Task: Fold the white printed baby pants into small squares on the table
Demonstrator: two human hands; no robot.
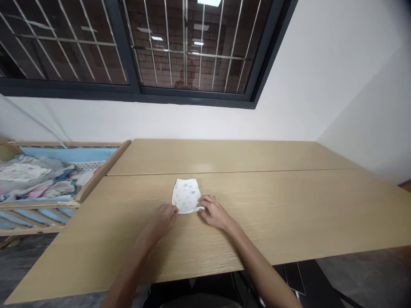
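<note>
Nearest, the left hand and right hand are set apart, fingers pinching the near corners of a small patterned white cloth lying on the wooden table. Farther off, left of the table, a crib holds piled clothes; beyond, a barred window.

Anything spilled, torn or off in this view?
No spill or damage visible. The printed cloth lies on the table, left hand and right hand at its near corners. Only untidy bit: jumbled fabrics in the crib.
</note>
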